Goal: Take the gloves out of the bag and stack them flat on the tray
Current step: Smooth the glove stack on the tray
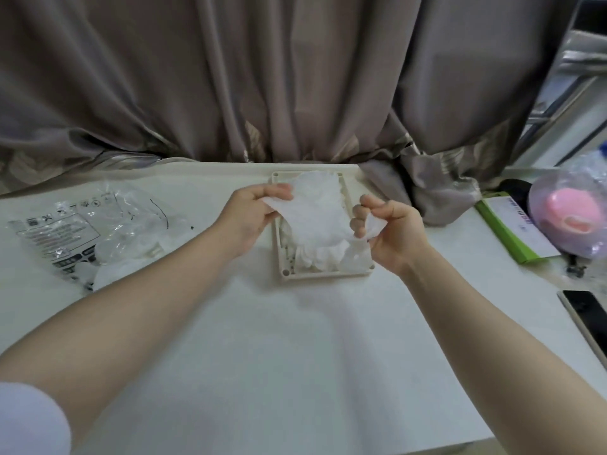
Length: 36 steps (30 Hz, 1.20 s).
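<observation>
A glove [315,211], thin and translucent white, was stretched in the air just above the tray [284,257], pinched at its edges by both hands. The left hand [253,215] gripped one edge between thumb and fingers [279,192] on the tray's left, and the right hand [391,231] had its fingers curled round the opposite edge on the tray's right. Under the glove, more gloves [323,257] lay crumpled in the tray, which sat on the white table [262,356] close to the curtain [262,77] behind it. The held glove hid most of the tray's middle and far part. Well to the tray's left lay the clear printed bag [75,231], with further gloves spilling from its near end. Well to the tray's right were a green box [505,231], a pale purple bag [571,215] holding something pink, and nearer, at the table's edge, a dark phone [588,320].
</observation>
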### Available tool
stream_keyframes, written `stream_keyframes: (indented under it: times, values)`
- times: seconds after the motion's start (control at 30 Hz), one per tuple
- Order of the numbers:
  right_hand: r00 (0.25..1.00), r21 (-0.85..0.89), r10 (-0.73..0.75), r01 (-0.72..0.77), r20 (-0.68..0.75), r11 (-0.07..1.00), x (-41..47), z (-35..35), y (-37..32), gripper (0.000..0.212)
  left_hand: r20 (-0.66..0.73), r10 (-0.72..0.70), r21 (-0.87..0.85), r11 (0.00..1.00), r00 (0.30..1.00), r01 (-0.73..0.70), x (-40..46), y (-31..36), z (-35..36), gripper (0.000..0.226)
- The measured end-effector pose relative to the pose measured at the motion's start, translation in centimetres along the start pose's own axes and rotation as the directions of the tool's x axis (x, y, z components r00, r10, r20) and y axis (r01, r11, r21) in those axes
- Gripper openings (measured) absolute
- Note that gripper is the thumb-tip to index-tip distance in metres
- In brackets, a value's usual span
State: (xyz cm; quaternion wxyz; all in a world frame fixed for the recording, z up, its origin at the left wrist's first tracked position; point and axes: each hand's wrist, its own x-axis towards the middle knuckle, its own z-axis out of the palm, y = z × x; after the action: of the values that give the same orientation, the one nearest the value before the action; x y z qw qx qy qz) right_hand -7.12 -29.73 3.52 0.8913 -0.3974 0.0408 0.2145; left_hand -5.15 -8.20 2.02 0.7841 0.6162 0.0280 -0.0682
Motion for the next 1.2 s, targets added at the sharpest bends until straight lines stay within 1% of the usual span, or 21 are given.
stream_keyframes:
  times: [0.03,0.07,0.1,0.17,0.2,0.27,0.33,0.37,0.47,0.5,0.6,0.63,0.7,0.73,0.77,0.8,0.87,0.97,1.03,1.13,1.2]
  values:
    - [0.997,-0.117,0.07,-0.068,0.012,0.991,-0.3,-0.2,-0.5,0.035,0.039,0.035,-0.013,0.999,0.999,-0.034,0.1,0.7,0.8,0.058]
    - [0.992,-0.235,0.126,-0.129,-0.028,0.963,-0.2,-0.2,-0.8,0.028,0.084,0.064,-0.003,0.998,0.994,-0.064,0.0,1.4,1.4,0.06]
    - [0.985,-0.357,0.136,-0.166,-0.109,0.919,-0.1,-0.4,-1.4,0.02,0.136,0.095,0.032,0.994,0.986,-0.1,0.0,1.9,2.3,0.061]
    - [0.966,-0.577,0.024,-0.174,-0.258,0.798,0.8,-1.0,-1.7,0.031,0.233,0.126,0.1,0.983,0.964,-0.153,-0.1,2.6,3.2,0.065]
    - [0.966,-0.636,-0.03,-0.145,-0.256,0.758,1.2,-1.2,-1.7,0.036,0.269,0.118,0.107,0.983,0.956,-0.151,-0.2,2.8,3.7,0.067]
    - [0.991,-0.706,-0.015,-0.083,-0.132,0.703,1.3,-0.8,-1.8,0.043,0.32,0.093,0.088,0.988,0.943,-0.127,-0.4,2.9,4.6,0.066]
    - [1.0,-0.702,0.021,-0.016,-0.001,0.712,1.2,-0.4,-2.0,0.04,0.323,0.066,0.076,0.992,0.944,-0.096,-0.6,3.0,5.4,0.058]
    - [0.999,-0.69,0.001,0.032,0.047,0.724,1.1,-0.1,-2.1,0.037,0.307,0.056,0.079,0.993,0.95,-0.084,-0.6,3.0,5.7,0.048]
    - [0.987,-0.704,-0.145,0.154,0.074,0.694,1.4,0.8,-2.4,0.014,0.257,0.019,0.135,0.989,0.966,-0.056,-0.7,3.1,6.3,0.018]
    - [0.984,-0.715,-0.162,0.163,0.07,0.68,1.7,0.8,-2.4,0.018,0.273,-0.025,0.139,0.99,0.962,-0.013,-0.7,2.9,6.2,0.014]
    - [0.989,-0.665,-0.142,0.132,0.039,0.735,2.1,0.9,-2.9,0.022,0.274,-0.279,0.095,0.96,0.92,0.263,-0.2,1.9,5.0,0.04]
    - [0.988,-0.664,-0.15,0.131,0.029,0.736,2.4,0.6,-3.0,0.021,0.281,-0.341,0.07,0.94,0.897,0.335,-0.1,1.5,4.6,0.049]
    - [0.982,-0.683,-0.186,0.125,-0.016,0.72,3.1,0.2,-3.2,0.017,0.318,-0.398,0.024,0.911,0.861,0.412,0.3,0.8,4.1,0.069]
    - [0.978,-0.687,-0.203,0.121,-0.039,0.717,3.6,0.0,-3.1,0.014,0.334,-0.402,0.019,0.907,0.852,0.42,0.5,0.5,4.0,0.075]
    - [0.972,-0.697,-0.227,0.125,-0.056,0.706,4.1,-0.4,-3.0,0.011,0.338,-0.396,0.042,0.913,0.854,0.407,0.6,0.3,4.0,0.073]
    - [0.968,-0.704,-0.241,0.125,-0.068,0.699,4.5,-0.6,-3.0,0.01,0.322,-0.38,0.08,0.923,0.867,0.375,0.8,0.0,4.1,0.062]
    - [0.969,-0.704,-0.234,0.112,-0.079,0.702,5.2,-1.4,-3.0,0.008,0.264,-0.346,0.171,0.936,0.9,0.309,1.3,-0.4,4.2,0.027]
    - [0.968,-0.634,-0.203,0.068,-0.144,0.77,5.8,-2.5,-3.7,0.014,0.229,-0.338,0.281,0.921,0.913,0.27,2.5,-0.8,4.0,0.004]
    - [0.97,-0.56,-0.189,0.073,-0.153,0.825,6.3,-3.5,-4.6,0.014,0.218,-0.338,0.291,0.918,0.916,0.27,3.4,-0.7,3.9,0.007]
    - [0.987,-0.471,-0.135,0.08,-0.084,0.878,6.8,-4.6,-5.7,0.015,0.21,-0.298,0.27,0.933,0.931,0.238,4.3,-1.0,3.4,0.011]
    - [0.991,-0.392,-0.126,0.099,-0.042,0.914,7.0,-5.2,-6.1,0.004,0.225,-0.263,0.237,0.949,0.938,0.209,4.8,-1.1,3.3,0.016]
